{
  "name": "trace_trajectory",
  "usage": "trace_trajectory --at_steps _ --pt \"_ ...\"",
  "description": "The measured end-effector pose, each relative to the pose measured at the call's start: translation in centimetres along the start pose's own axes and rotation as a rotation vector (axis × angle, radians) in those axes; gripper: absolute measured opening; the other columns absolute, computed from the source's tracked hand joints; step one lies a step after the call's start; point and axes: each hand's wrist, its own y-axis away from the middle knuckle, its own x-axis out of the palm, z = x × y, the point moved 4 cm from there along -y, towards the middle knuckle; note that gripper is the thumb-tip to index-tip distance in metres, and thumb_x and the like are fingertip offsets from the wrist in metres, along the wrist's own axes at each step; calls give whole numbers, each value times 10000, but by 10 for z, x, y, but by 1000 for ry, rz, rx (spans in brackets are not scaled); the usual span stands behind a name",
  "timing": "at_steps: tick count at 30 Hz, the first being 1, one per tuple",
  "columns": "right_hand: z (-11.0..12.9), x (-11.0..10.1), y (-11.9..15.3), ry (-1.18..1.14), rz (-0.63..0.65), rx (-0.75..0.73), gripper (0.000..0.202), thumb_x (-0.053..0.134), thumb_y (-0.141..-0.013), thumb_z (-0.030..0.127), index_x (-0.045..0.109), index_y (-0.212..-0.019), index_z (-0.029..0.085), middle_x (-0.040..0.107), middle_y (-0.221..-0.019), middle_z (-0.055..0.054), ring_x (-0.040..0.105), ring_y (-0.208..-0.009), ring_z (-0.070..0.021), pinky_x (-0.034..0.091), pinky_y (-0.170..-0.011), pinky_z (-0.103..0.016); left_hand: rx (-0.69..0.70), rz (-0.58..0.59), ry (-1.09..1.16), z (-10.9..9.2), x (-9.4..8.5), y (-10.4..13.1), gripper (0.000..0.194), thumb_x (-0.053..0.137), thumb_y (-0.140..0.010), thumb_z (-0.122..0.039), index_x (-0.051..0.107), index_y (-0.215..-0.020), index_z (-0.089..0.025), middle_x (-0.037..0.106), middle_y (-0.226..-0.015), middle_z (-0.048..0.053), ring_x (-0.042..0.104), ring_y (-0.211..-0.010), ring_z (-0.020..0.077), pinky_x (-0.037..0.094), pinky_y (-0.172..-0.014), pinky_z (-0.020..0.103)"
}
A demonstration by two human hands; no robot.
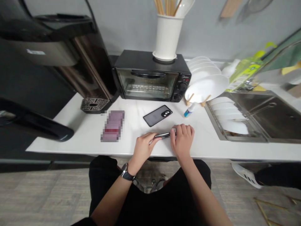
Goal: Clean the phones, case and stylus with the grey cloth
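Near the counter's front edge, both hands hold a slim dark smartphone (162, 135), seen almost edge-on. My left hand (144, 147) pinches its left end between thumb and fingers. My right hand (182, 141) is wrapped round the right end, which it mostly hides. Just beyond lies a translucent grey phone case (155, 116) with a black border and a camera section at its right end. A small blue-and-white bottle (188, 110) stands to the right of the case. Left of my hands is a blurred-out pinkish rectangle (113, 125).
A toaster oven (148, 84) with a white utensil holder (168, 36) on top stands at the back. White plates (207, 86) stand in a rack beside it. A sink (277, 116) is at right, a dispenser machine (94, 62) at left. Another person's shoe (246, 175) shows at lower right.
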Motion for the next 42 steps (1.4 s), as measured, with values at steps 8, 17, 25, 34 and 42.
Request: trace_trajectory --at_steps 8,17,25,34,42 --pt "82 12 18 -250 136 -369 468 397 -1075 311 502 -1491 122 654 -1379 -153 548 -1238 -307 344 -1113 -475 -26 -28 -15 5 -2 5 236 507 -963 -138 683 -811 -181 715 -793 51 662 -723 189 547 -736 298" --pt "1 -3 -5 -550 -90 181 422 383 -1102 439 640 -853 216 622 -744 -24 562 -718 -203 447 -714 -341 -212 -322 245 -21 -16 -15 300 707 -933 -378 597 -739 -178 567 -653 -45 527 -638 101 448 -628 196" --pt "34 -27 2 -832 -390 391 377 393 -1099 369 688 -1277 215 699 -1214 -120 663 -1164 -250 532 -971 -408 -35 -202 336 -72 8 -40 114 692 -974 -330 707 -985 -217 797 -1083 60 749 -1073 222 593 -903 310" --pt "28 -50 -17 -631 -279 3 331 442 -1065 259 748 -1189 254 740 -1155 -87 663 -1154 -262 534 -1020 -496 107 3 -93 -60 6 -48 137 680 -955 -222 634 -1081 -193 787 -893 57 775 -785 239 561 -672 287" --pt "45 -57 -32 -495 -247 -189 305 522 -1030 253 697 -1279 249 745 -1270 -69 601 -1274 -298 470 -1104 -540 171 47 -120 -56 3 -56 217 622 -918 -131 639 -706 -174 724 -684 53 697 -623 185 485 -591 257"
